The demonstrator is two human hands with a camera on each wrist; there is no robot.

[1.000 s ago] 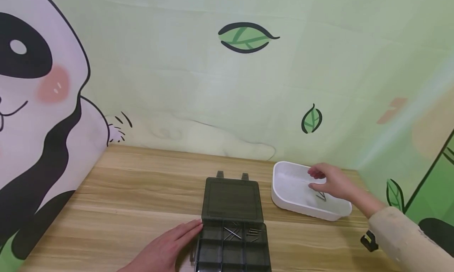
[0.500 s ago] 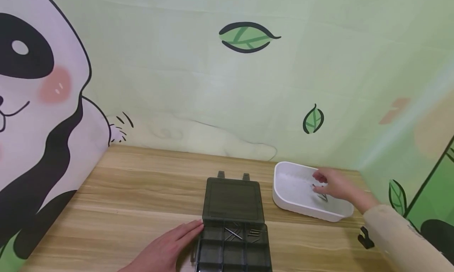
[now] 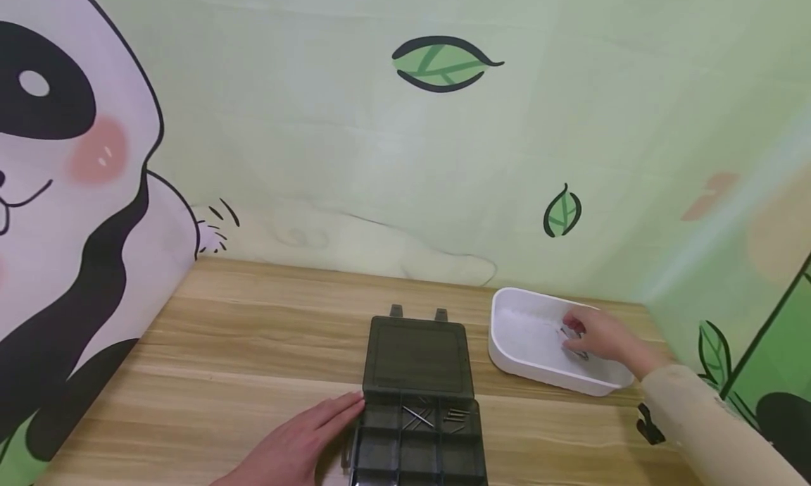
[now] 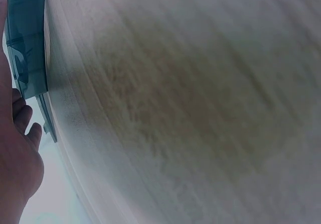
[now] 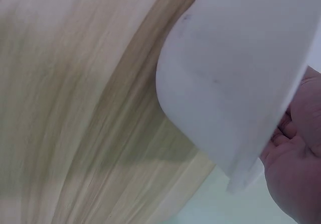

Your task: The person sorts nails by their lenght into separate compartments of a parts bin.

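A dark compartment box [image 3: 418,451] lies on the table with its lid [image 3: 418,356] folded back. Thin metal nails [image 3: 418,417] cross each other in one upper compartment, and shorter ones [image 3: 455,417] lie in the compartment to its right. My left hand [image 3: 298,437] rests against the box's left side, fingers straight; the left wrist view shows that hand [image 4: 20,148] at the box's edge [image 4: 27,43]. My right hand [image 3: 598,337] reaches into a white tray [image 3: 516,363], thumb and fingers apart around a few loose nails [image 3: 578,353]. The tray's wall [image 5: 235,78] hides its fingertips in the right wrist view.
A small black object [image 3: 649,426] is beside the right sleeve [image 3: 703,415]. Behind the wooden table [image 3: 272,331] hangs a pale green backdrop [image 3: 304,134] with a panda and leaves printed on it.
My right hand has lowered further into the white tray and shifted slightly right, down to the loose nails. My left hand and the box stay where they were.
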